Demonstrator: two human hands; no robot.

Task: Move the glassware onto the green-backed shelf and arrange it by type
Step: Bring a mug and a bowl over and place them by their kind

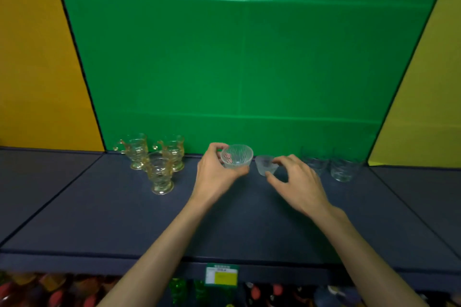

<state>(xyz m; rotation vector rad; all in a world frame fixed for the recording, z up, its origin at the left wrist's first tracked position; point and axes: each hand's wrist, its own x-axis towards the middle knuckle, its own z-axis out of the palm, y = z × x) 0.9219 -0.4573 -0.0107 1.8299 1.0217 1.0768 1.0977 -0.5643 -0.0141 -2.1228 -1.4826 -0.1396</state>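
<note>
Left hand (215,169) grips ribbed bowl (237,156), tilted above shelf (99,207); right hand (296,179) pinches small cup (266,165), fingers half-curled.

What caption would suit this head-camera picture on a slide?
Left hand holds a ribbed bowl, right hand a small cup, between amber mugs and clear tumblers.
</note>
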